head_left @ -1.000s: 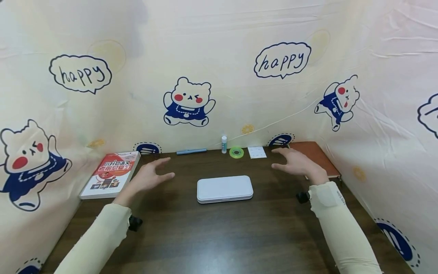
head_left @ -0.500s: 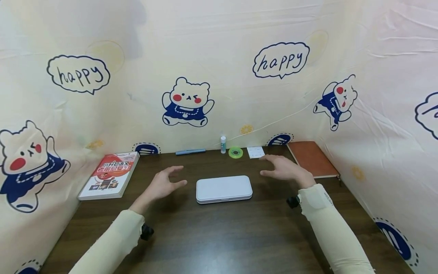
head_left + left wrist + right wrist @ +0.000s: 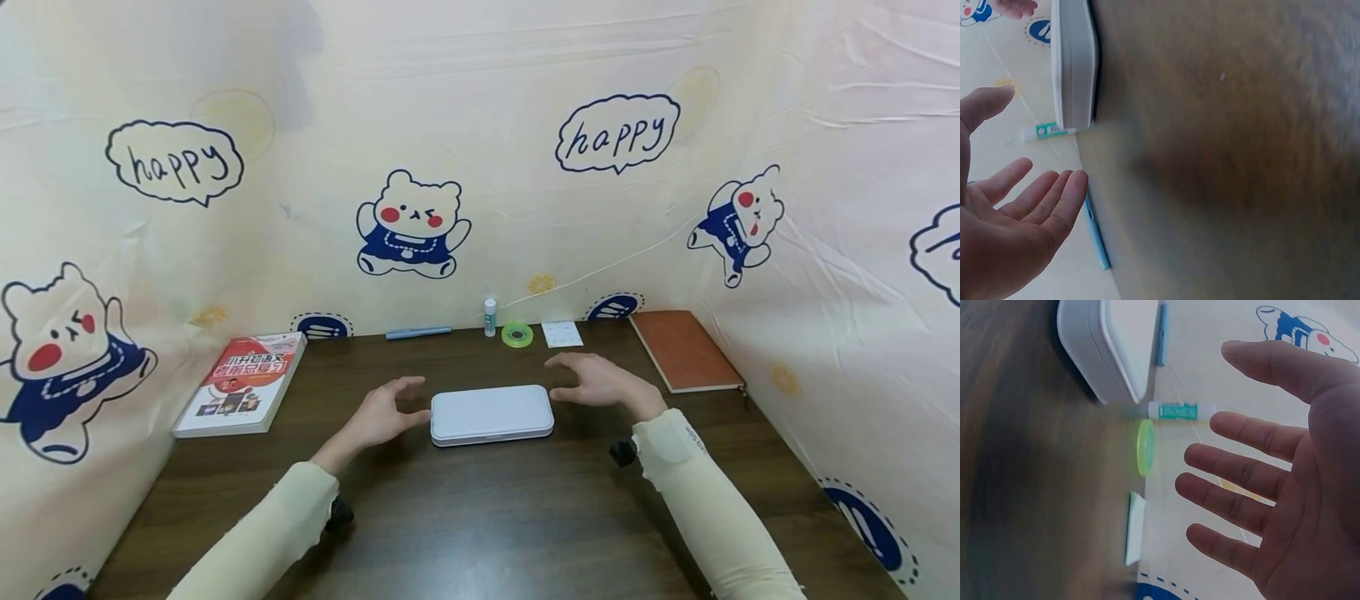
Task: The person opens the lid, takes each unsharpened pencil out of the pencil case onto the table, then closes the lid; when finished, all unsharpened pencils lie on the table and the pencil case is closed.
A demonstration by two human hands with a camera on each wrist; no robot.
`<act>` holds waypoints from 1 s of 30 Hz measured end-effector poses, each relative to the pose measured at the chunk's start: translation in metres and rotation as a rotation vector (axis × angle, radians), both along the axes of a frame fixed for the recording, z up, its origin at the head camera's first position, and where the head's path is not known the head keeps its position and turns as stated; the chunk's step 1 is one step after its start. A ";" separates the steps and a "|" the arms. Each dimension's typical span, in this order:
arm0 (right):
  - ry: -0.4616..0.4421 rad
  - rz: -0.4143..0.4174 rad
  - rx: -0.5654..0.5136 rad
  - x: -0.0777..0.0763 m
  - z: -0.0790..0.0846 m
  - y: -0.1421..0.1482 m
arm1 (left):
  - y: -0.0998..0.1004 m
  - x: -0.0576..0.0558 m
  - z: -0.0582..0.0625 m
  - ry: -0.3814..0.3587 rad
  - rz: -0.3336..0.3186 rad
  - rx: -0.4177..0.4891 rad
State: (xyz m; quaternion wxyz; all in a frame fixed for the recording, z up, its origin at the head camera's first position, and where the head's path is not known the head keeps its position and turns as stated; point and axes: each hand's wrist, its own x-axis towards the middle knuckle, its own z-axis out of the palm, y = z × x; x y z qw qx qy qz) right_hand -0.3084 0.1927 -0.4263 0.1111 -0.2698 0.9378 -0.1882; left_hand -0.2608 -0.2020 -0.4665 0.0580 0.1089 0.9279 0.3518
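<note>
Dark tabletop (image 3: 480, 508) bears a white case (image 3: 491, 413), cropped in wrist views, between left grip (image 3: 381, 415) and right grip (image 3: 600, 385), both spread.

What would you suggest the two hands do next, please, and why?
Perhaps bring the left hand and right hand inward to grip the white case, since they face each other near its opposite short ends and neither grips it yet.

head: above, forward-down | wrists: near, rolled sideways | all share: white case (image 3: 491, 412)
</note>
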 end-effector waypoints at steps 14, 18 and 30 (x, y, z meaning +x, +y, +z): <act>-0.019 0.085 0.046 0.004 -0.018 -0.025 | 0.022 0.005 -0.010 -0.027 -0.090 -0.084; -0.017 0.114 0.055 0.007 -0.022 -0.033 | 0.027 0.005 -0.013 0.002 -0.114 -0.114; 0.023 0.171 0.083 0.010 -0.029 -0.047 | 0.037 0.002 -0.016 0.007 -0.141 -0.142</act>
